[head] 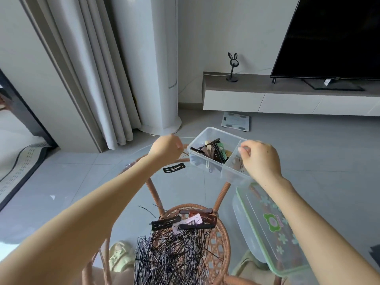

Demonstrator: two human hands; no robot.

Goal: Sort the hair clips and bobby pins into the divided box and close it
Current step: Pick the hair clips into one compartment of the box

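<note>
over the far edge of the glass table, i've got both hands up at the divided box. right hand hangs above the right compartment w/ thumb and forefinger pinched together on a few bobby pins, their dark legs dangling down toward the box floor. left hand sits just outside the box's left wall, fingers curled in; thin dark wires seem to poke out under it, but i can't tell for sure what it's pinching.

step in hand, by my read: drop the pins into the right compartment. best way imo — lower the pinch until the tips are below the rim, keep clear of the divider so nothing springs over into the clip side, then let go all at once. left hand's load should go the same way after.

counts: 1 box w/ 2 compartments, left one holding a heap of clips (black, brown, mint green; maybe ten, too tangled to count exactly). 1 lone black snap clip on the glass beside the box. near me roughly 6 clips in a cluster — and a bobby pin pile way too many to count, plus 1 stray pin off to its left. 1 lid, flower-printed w/ a green rim, off the box at my right.
</note>
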